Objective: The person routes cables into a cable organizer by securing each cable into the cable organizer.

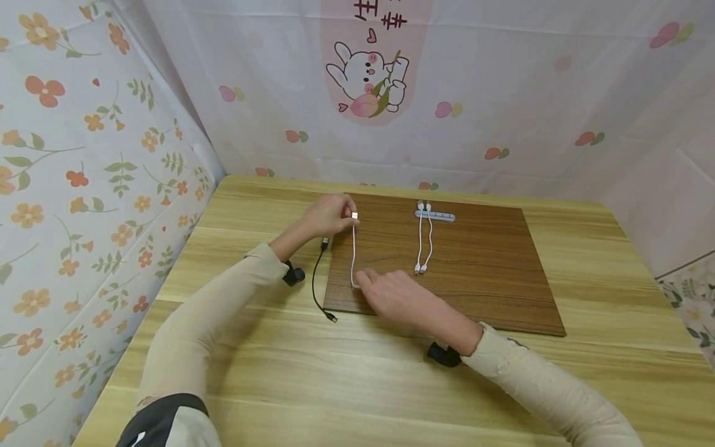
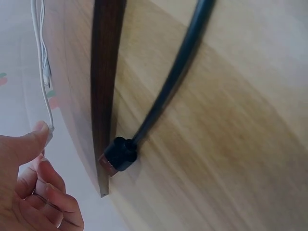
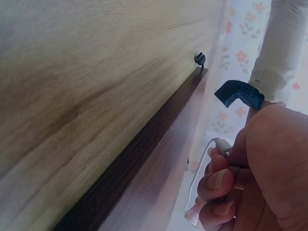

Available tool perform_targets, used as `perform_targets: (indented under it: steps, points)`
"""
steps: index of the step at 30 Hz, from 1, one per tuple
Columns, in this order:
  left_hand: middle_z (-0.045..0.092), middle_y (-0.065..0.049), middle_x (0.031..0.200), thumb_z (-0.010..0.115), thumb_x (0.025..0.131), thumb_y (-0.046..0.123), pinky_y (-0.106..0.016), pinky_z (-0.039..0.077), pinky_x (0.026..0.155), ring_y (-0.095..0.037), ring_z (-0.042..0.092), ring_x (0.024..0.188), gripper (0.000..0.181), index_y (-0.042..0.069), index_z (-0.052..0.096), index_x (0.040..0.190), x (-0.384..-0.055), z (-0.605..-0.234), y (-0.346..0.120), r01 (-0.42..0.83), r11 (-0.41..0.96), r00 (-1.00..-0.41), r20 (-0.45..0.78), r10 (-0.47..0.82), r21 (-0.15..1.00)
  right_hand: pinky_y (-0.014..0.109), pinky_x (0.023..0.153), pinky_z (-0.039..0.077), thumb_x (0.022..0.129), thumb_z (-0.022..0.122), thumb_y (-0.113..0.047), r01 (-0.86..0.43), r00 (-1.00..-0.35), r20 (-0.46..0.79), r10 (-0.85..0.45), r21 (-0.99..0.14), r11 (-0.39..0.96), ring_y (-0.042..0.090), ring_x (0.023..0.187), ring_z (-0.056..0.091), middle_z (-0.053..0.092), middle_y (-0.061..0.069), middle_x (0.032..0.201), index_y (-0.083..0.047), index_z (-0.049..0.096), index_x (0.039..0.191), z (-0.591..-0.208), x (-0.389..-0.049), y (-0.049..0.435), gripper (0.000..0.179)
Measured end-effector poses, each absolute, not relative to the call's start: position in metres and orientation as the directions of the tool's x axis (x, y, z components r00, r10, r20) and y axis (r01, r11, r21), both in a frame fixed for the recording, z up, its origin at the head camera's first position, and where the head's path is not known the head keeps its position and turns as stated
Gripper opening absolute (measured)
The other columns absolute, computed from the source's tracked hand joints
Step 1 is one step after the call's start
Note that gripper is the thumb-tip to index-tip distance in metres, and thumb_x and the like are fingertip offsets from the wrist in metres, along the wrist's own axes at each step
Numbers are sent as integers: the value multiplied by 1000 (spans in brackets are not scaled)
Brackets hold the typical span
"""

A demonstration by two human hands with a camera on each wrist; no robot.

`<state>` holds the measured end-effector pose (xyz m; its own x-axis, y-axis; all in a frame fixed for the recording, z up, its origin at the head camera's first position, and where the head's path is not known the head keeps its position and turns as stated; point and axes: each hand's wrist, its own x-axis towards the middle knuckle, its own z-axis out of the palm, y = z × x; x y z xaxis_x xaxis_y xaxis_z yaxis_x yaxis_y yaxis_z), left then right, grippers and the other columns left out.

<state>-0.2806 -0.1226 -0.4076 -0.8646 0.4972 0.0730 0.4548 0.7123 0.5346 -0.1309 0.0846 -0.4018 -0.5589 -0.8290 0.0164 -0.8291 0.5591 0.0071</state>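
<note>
A short white USB cable point(image 1: 353, 251) is stretched between both hands over the left part of a dark brown board point(image 1: 475, 267). Its USB-A plug, at the far end, is pinched between thumb and fingers of my left hand point(image 1: 329, 215). The near end is held by my right hand point(image 1: 393, 297); in the right wrist view a white connector point(image 3: 222, 145) shows between thumb and fingers. Left of the board lies a black USB cable point(image 1: 314, 279), whose plug point(image 2: 120, 155) touches or nearly touches the board's edge in the left wrist view.
On the board a light blue cable holder point(image 1: 444, 216) with several slots carries two white cables point(image 1: 420, 239) side by side, their lower ends toward me. The board lies on a light wooden table point(image 1: 335, 372), with patterned cloth point(image 1: 268, 93) hanging behind and at left.
</note>
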Motion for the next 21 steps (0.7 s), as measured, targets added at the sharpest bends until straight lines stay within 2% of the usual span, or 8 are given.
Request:
perform_targets:
  steps: [9, 21]
  points:
    - [60, -5, 90, 76, 95, 22, -34, 43, 71, -20, 53, 78, 22, 5, 64, 105, -284, -399, -113, 429, 714, -870, 43, 490, 553, 22, 37, 27, 95, 59, 0, -821, -570, 16, -821, 7, 570, 5, 47, 32, 42, -1, 75, -4, 49, 100, -400, -134, 90, 11]
    - [60, -5, 92, 76, 95, 22, -34, 44, 75, -20, 53, 81, 22, 6, 64, 104, -293, -397, -94, 438, 712, -863, 36, 504, 549, 23, 37, 27, 99, 53, 0, -796, -605, 6, -796, -29, 604, 6, 45, 33, 46, 1, 77, -2, 49, 104, -401, -139, 104, 6]
